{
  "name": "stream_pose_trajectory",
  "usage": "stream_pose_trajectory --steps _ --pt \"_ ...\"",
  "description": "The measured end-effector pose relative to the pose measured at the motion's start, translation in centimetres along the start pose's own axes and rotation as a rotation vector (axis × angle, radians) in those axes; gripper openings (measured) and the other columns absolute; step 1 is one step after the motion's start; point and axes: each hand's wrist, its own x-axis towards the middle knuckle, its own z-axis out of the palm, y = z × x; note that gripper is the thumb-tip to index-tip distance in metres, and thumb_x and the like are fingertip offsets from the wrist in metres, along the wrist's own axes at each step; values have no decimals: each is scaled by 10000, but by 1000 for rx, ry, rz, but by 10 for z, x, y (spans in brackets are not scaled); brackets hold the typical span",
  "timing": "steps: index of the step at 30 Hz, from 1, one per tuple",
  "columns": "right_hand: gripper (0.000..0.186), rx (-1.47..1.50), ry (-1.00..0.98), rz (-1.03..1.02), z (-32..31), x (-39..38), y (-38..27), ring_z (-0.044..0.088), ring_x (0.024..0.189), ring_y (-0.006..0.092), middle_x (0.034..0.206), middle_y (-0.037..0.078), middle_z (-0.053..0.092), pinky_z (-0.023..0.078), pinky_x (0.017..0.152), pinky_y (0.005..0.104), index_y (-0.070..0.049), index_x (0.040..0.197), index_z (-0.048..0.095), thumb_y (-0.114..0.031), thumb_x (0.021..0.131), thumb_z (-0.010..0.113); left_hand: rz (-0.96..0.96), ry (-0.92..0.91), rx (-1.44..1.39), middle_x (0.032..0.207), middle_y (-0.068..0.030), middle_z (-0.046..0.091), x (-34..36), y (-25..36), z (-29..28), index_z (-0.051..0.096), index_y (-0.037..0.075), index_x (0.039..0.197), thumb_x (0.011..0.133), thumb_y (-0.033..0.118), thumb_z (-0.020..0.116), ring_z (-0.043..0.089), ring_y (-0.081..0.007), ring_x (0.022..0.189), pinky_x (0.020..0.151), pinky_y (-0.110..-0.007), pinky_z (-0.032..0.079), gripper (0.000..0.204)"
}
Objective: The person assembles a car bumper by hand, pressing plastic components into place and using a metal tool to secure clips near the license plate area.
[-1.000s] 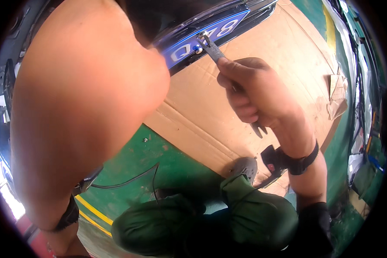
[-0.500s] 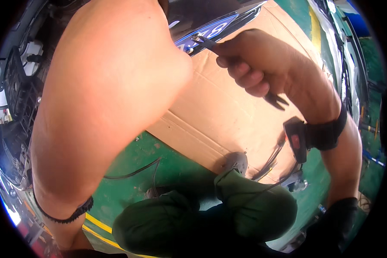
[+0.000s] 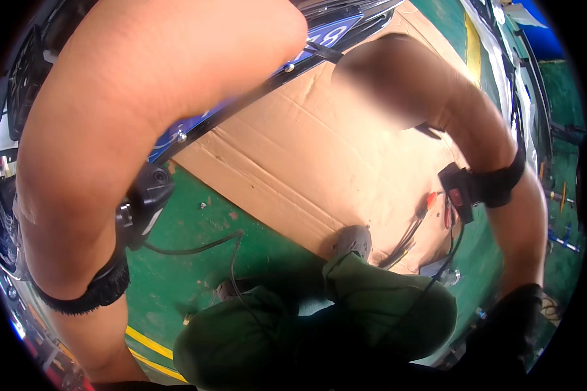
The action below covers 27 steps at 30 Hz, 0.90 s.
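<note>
My right hand [image 3: 398, 81] is closed around a dark open-end wrench [image 3: 325, 52], though its fingers are smeared by motion. One end of the wrench reaches the blue licence plate [image 3: 338, 30] in a black frame on the car; the other shows below my palm. My left arm [image 3: 111, 111] crosses the upper left, covering the plate's middle. At its far end, my left hand [image 3: 280, 29] lies against the plate, its fingers hidden. Silver bolts [image 3: 289, 67] stand out along the plate's lower edge. Each arm carries a black strap with a small device [image 3: 460, 195].
A flat cardboard sheet [image 3: 274, 150] covers the green floor [image 3: 195, 241] under the plate. Red-handled tools [image 3: 430, 201] lie on it near my shoe [image 3: 353, 242]. A black cable [image 3: 195, 250] runs from the left strap device past my knees. Car parts [image 3: 29, 91] stand at far left.
My left arm has shifted up and left, uncovering the plate's lower left end and its bolt. My right hand has moved slightly up and right with the wrench.
</note>
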Motion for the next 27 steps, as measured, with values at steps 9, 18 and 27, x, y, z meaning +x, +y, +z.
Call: stream_pose_trajectory --steps 9,18,27 --pt "140 147 59 96 -9 37 -4 518 556 152 690 35 581 383 481 275 -48 854 627 -112 896 510 -16 101 -44 716 -228 658 3 -12 -5 683 -47 857 725 104 630 664 -344 641 631 -372 530 207" --pt "185 438 -200 391 -22 20 -62 424 413 38 581 -36 501 310 349 198 -41 861 586 -164 962 492 -87 117 -65 720 -222 658 -12 -13 -24 661 -93 924 741 77 616 676 -294 620 623 -350 527 254" --pt "178 -212 39 -101 -4 -9 -46 546 508 138 657 28 604 447 436 267 -27 853 653 -145 925 541 -92 -2 -78 718 -220 658 -19 -19 -26 666 -89 912 739 79 618 676 -295 623 623 -355 527 246"
